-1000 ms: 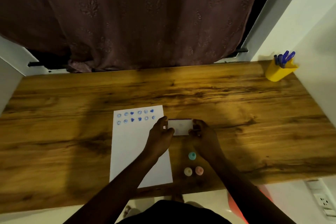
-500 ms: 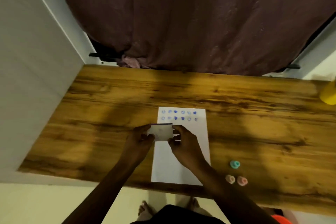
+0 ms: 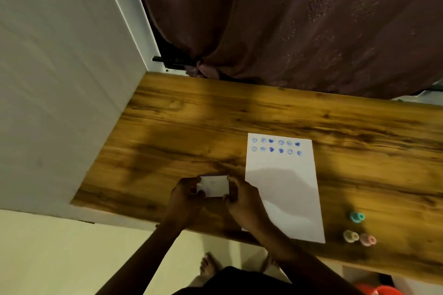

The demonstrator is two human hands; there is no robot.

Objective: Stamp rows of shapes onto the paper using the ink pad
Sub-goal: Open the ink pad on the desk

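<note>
hands: left hand [image 3: 185,195] and right hand [image 3: 242,199] sit lower centre of the frame, both gripping one small white box
ink pad: the white box, ink pad [image 3: 212,186], is pinched between the two hands, left fingers on its left edge, right fingers on its right edge; faint purple smudges on its top face; it is over bare wood, left of the paper; cannot tell if it rests on the table or is lifted
grip: left hand clenched on the ink pad, thumb across its near left corner; right hand grasping the other end; neither hand holds a stamp
paper: white sheet of paper [image 3: 282,189] lies flat right of centre, long side running toward the near table edge; right hand's shadow falls on its middle
prints: two rows of blue stamped shapes [image 3: 275,146] along the paper's far end, six per row, a mix of round faces and solid hearts; lower part of the paper is blank
stamps: three small stamps at lower right of the frame, right of the paper: teal stamp [image 3: 356,217] furthest from the near edge, cream stamp [image 3: 350,236] and pink stamp [image 3: 368,239] nearer it, those two just beside each other; blurred
table: wooden table [image 3: 191,127] runs left to right; white wall [image 3: 60,79] on the left
background: dark maroon curtain [image 3: 287,19] fills the upper right of the frame behind the table
</note>
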